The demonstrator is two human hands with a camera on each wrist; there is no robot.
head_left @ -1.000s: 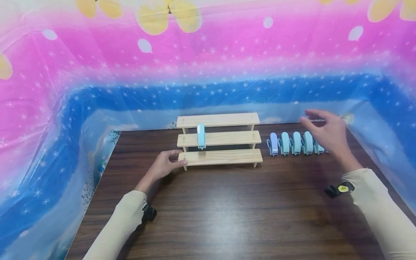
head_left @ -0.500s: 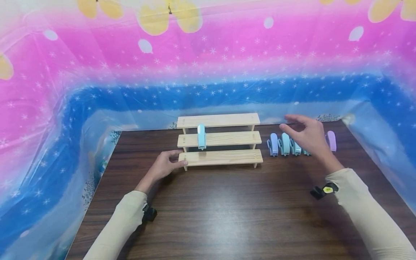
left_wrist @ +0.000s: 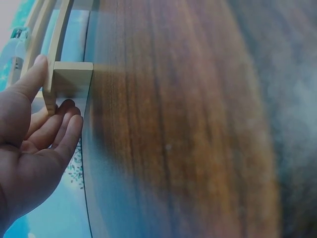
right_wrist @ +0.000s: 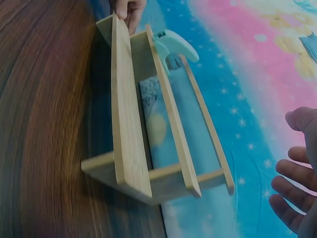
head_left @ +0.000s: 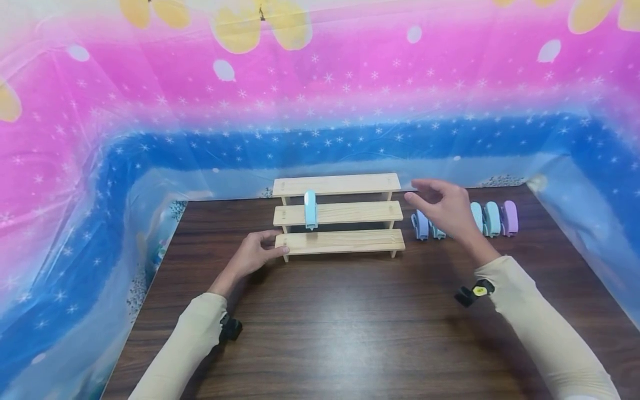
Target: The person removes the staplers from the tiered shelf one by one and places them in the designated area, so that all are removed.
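Note:
A three-tier wooden display shelf [head_left: 340, 243] stands at the back of the table. My left hand [head_left: 254, 254] holds the left end of its lowest board, with the thumb [left_wrist: 33, 79] on top and the fingers curled beneath. A light blue stapler [head_left: 310, 210] rests on the middle board, left of centre; it also shows in the right wrist view as a mint stapler [right_wrist: 173, 44]. My right hand [head_left: 445, 210] is in the air right of the shelf, fingers loosely bent and holding nothing. It partly hides a row of staplers behind it.
In that row on the table [head_left: 320, 322] are a periwinkle stapler [head_left: 421, 226] nearest the shelf, several teal ones [head_left: 491, 218] and a lilac stapler [head_left: 509, 218] at the far right. A patterned cloth [head_left: 320, 100] surrounds the table's back and sides.
My right hand has moved left over the row of staplers toward the shelf, uncovering the lilac and right-hand teal ones. My left hand and the stapler on the shelf have stayed in place.

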